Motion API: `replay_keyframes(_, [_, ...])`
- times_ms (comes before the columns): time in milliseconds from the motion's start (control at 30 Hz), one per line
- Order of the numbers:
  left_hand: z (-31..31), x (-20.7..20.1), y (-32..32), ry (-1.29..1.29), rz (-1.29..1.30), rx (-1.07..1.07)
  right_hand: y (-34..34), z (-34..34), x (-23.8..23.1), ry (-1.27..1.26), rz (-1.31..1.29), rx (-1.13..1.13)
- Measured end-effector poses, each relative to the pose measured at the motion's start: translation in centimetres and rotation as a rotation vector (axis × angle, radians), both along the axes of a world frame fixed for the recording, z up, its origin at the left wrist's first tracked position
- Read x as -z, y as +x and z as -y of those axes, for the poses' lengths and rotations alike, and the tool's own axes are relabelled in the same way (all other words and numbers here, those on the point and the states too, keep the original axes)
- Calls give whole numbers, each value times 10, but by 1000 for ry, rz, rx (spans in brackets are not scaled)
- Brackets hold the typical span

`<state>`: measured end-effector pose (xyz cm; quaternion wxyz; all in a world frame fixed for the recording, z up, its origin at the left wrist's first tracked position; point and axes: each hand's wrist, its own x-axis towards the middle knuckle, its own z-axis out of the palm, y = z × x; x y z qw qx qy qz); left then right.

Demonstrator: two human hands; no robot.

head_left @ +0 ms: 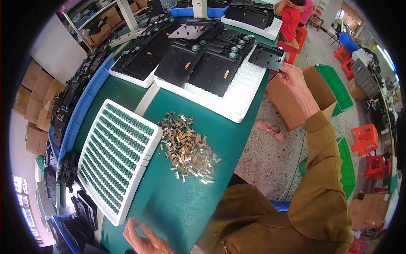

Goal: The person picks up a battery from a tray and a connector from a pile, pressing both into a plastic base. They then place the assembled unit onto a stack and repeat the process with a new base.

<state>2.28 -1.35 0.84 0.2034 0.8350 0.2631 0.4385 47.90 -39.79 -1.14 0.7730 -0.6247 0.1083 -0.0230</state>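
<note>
My right hand (292, 77) reaches out to the far right and pinches the corner of a flat black plastic panel (264, 58) with a round metallic piece at its far corner. The panel is over the right edge of a white foam tray (243, 101). More black panels (215, 70) lie overlapped on that tray, some with small orange-brown pieces on them. Low at the front edge, my left hand (144, 240) holds nothing, its fingers apart. Near it is a tilted white foam tray (148, 146) filled with rows of small dark-green parts.
A loose heap of small brown and metallic connector-like pieces (184, 146) lies on the green table (169, 211). Blue bins (80, 106) of black parts line the left. A cardboard box (281, 101) and green crates (338, 89) stand right. A person in red (289, 19) sits far off.
</note>
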Motion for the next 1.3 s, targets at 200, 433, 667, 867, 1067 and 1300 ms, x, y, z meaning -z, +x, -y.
replay_keyframes(200, [0,2,0,-18,9,-2,4,-6,6,15,5,-23])
replay_keyframes(433, [3,1,4,-10,-23,11,-1,-9,7,2,3,-31])
replay_keyframes(667, [3,2,4,5,-21,17,-2,-10,8,27,-20,-45])
replay_keyframes(867, [5,3,5,7,-22,20,0,-7,7,65,-24,-65])
replay_keyframes(1067, [8,0,6,-17,-41,-2,2,-4,5,64,-18,-52])
replay_keyframes(1300, [7,1,6,-17,-49,16,6,0,7,39,-10,-78])
